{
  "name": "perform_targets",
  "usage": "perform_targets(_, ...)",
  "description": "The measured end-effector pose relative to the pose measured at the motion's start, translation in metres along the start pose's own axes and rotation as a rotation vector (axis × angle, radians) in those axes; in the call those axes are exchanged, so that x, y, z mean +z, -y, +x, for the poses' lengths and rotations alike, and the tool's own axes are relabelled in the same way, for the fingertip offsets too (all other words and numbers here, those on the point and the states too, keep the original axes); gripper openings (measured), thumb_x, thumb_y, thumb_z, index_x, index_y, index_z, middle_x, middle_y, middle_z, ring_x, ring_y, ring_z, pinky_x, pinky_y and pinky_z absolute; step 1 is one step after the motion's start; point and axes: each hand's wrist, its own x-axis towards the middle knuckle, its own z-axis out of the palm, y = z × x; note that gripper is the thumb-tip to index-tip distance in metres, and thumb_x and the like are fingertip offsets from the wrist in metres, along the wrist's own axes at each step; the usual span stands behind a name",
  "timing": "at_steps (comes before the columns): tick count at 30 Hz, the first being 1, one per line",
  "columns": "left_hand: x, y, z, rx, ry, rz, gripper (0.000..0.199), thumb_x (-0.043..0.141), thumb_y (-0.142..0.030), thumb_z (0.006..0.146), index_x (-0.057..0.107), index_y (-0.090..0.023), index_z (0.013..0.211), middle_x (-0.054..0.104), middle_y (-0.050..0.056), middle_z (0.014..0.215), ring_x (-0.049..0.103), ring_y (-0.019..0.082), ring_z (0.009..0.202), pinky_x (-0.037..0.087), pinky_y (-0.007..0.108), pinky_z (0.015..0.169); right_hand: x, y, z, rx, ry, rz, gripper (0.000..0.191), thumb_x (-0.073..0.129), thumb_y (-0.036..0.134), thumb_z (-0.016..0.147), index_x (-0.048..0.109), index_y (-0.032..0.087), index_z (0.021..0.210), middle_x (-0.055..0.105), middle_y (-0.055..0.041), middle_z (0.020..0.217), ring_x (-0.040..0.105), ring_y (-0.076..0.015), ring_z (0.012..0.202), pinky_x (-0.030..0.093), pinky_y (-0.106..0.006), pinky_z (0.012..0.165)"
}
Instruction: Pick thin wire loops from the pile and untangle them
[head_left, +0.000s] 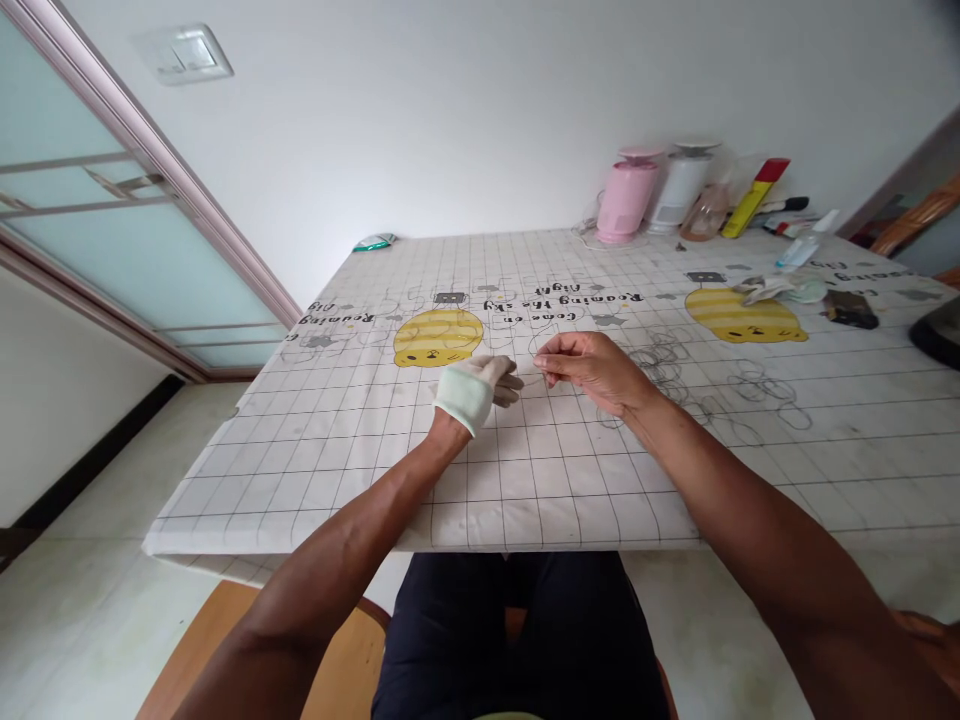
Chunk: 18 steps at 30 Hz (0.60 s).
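Observation:
On my left hand [480, 387] is a pale glove with a light green cuff; its fingers are bent and close together, and what they hold, if anything, is too small to make out. My right hand [585, 368] is bare, thumb and fingertips pinched just right of the glove; anything thin between them cannot be made out. Both hands are over the checked tablecloth [360, 480], a small gap apart. Thin dark rings [660, 360] lie in a loose heap beyond and right of my right hand, with more loose rings [750, 385] farther right.
Along the wall stand a pink device [628, 200], a white device [679, 190], a brown bottle [705, 212] and a yellow can with red cap [754, 200]. Farther right are a clear bottle [806, 243], a crumpled glove [784, 288] and a dark block [851, 309]. A green packet [375, 242] lies back left.

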Motion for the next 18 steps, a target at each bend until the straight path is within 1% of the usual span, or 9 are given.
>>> perform_targets(2,-0.005,-0.001,0.001,0.04,-0.022,-0.073,0.022,0.063,-0.033,0.096,0.071,-0.013,0.094,0.079,0.013,0.087,0.073,0.019,0.069,0.059,0.032,0.067,0.002,0.001,-0.001,0.001,0.022,-0.006,0.031,0.092,0.043,0.074,0.076,0.019,0.084,0.067,-0.0015,0.079,0.06,-0.0141,0.069,0.053,-0.031,0.07)
perform_targets(3,-0.007,0.0,0.002,0.06,-0.012,-0.111,0.024,0.064,-0.035,0.096,0.07,-0.012,0.095,0.079,0.013,0.088,0.072,0.019,0.069,0.059,0.033,0.068,0.002,0.002,-0.002,0.001,0.035,-0.012,0.031,0.091,0.043,0.075,0.075,0.019,0.085,0.067,-0.0013,0.078,0.06,-0.0141,0.069,0.053,-0.031,0.07)
perform_targets(5,-0.011,0.003,0.004,0.079,0.059,-0.192,0.027,0.066,-0.038,0.096,0.07,-0.011,0.097,0.078,0.014,0.089,0.072,0.019,0.07,0.059,0.033,0.069,0.003,0.001,-0.002,-0.006,0.043,-0.024,0.031,0.09,0.044,0.076,0.075,0.019,0.085,0.066,-0.001,0.078,0.06,-0.0139,0.068,0.053,-0.031,0.07)
perform_targets(9,-0.017,0.008,0.012,0.065,0.249,-0.339,0.03,0.07,-0.038,0.094,0.07,-0.01,0.104,0.075,0.013,0.093,0.071,0.018,0.073,0.057,0.033,0.072,0.0,0.001,-0.001,-0.019,0.006,-0.053,0.031,0.09,0.044,0.077,0.074,0.018,0.084,0.065,-0.0007,0.076,0.058,-0.0135,0.066,0.051,-0.031,0.067)
perform_targets(11,-0.019,0.009,0.014,0.067,0.296,-0.355,0.031,0.072,-0.039,0.094,0.07,-0.011,0.107,0.075,0.011,0.095,0.071,0.017,0.075,0.057,0.033,0.075,-0.002,0.002,-0.001,-0.019,0.01,-0.043,0.031,0.09,0.044,0.077,0.074,0.018,0.084,0.063,-0.0002,0.074,0.057,-0.0133,0.065,0.051,-0.031,0.065)
perform_targets(14,-0.019,0.009,0.014,0.079,0.306,-0.318,0.035,0.07,-0.042,0.095,0.069,-0.011,0.111,0.075,0.011,0.094,0.071,0.018,0.075,0.057,0.035,0.077,-0.004,0.004,-0.002,-0.025,0.038,-0.027,0.03,0.089,0.043,0.078,0.074,0.018,0.084,0.061,0.0005,0.073,0.056,-0.0131,0.064,0.05,-0.031,0.063)
perform_targets(16,-0.018,0.009,0.014,0.089,0.276,-0.266,0.036,0.068,-0.042,0.096,0.069,-0.009,0.113,0.075,0.012,0.091,0.071,0.018,0.075,0.058,0.036,0.077,-0.005,0.005,-0.003,-0.03,0.068,-0.039,0.027,0.088,0.042,0.08,0.074,0.019,0.085,0.061,0.0006,0.072,0.056,-0.0133,0.064,0.05,-0.031,0.063)
perform_targets(18,-0.016,0.009,0.015,0.105,0.228,-0.195,0.035,0.069,-0.038,0.096,0.07,-0.009,0.114,0.076,0.013,0.093,0.072,0.019,0.078,0.058,0.036,0.08,-0.005,0.006,-0.004,-0.025,0.102,-0.079,0.025,0.086,0.041,0.081,0.075,0.019,0.087,0.062,0.0005,0.07,0.057,-0.0139,0.064,0.05,-0.031,0.063)
